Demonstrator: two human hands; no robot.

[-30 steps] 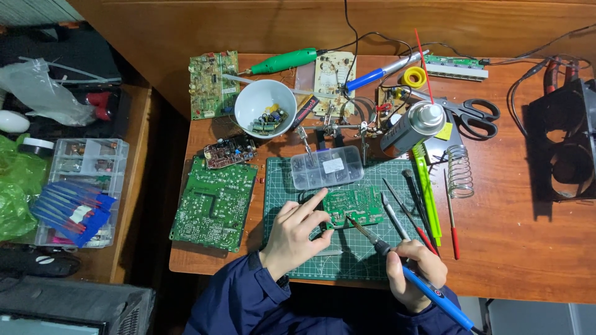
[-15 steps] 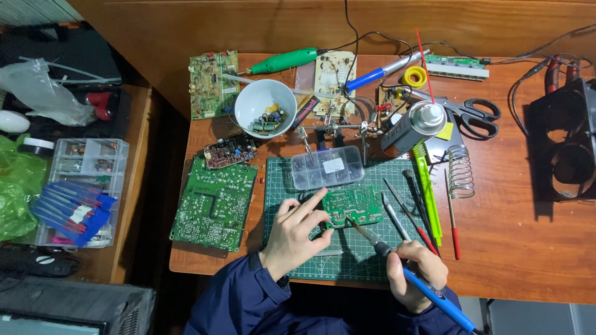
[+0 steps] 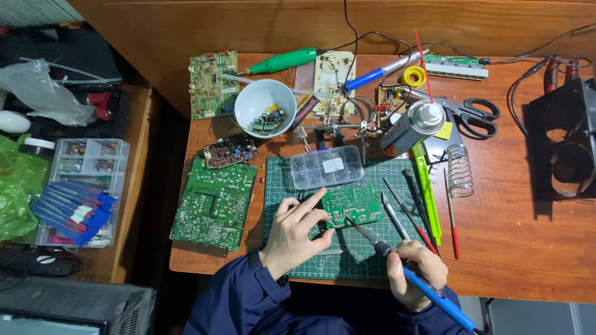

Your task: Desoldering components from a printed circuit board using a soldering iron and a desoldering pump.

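I see a small green circuit board (image 3: 354, 206) lying flat on the green cutting mat (image 3: 366, 260), near the front of the wooden table (image 3: 515, 248). My left hand (image 3: 297, 232) rests on the mat with its fingers spread out, and the fingertips press on the board's left edge. My right hand (image 3: 415, 273) is closed tight around a blue soldering iron (image 3: 428, 291). The iron's tip touches the bottom edge of the board. Just behind the board sits a clear plastic box (image 3: 327, 167). To the left of the mat lies a big green circuit board (image 3: 214, 205). A white bowl (image 3: 267, 108) with little parts in it stands farther back. Right of the mat I see a metal spring (image 3: 459, 180), and black scissors (image 3: 475, 115) farther back.
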